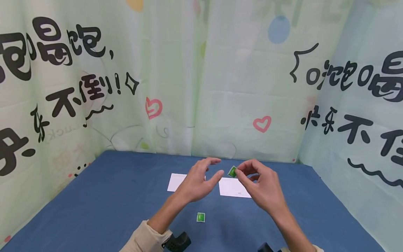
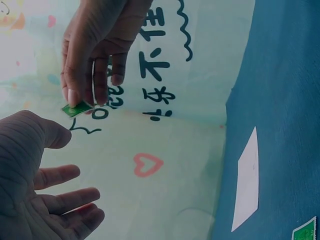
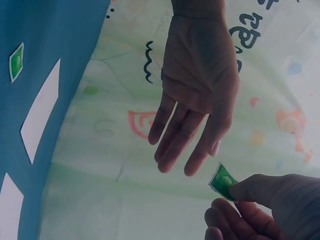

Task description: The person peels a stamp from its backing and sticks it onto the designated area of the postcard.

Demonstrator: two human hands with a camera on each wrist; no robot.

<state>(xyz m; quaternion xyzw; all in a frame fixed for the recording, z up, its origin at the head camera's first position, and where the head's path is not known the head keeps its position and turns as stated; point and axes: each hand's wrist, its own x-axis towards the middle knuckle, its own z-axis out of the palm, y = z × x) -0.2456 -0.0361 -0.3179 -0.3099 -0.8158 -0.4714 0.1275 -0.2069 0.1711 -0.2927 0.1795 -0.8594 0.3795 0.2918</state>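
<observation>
Between thumb and fingertips, my right hand [image 1: 262, 182] pinches a green postage stamp [image 1: 232, 172] with a pale jagged edge, held up above the table. My left hand [image 1: 199, 180] is raised beside it, fingers apart and holding nothing. In the left wrist view its thumb [image 2: 57, 134] points toward the held stamp [image 2: 77, 108], a small gap away. A second green stamp [image 1: 200, 217] lies on the blue table nearer to me. Two white envelope-like cards lie behind the hands: the left card [image 1: 177, 182] partly covered by my left hand, the right card [image 1: 234, 188] partly by my right.
The blue table [image 1: 126, 203] runs back to pale printed curtains [image 1: 226, 105] with dark lettering and hearts. They hang behind it and along both sides. Dark wrist-worn devices, one a camera mount [image 1: 177, 241], show below each hand.
</observation>
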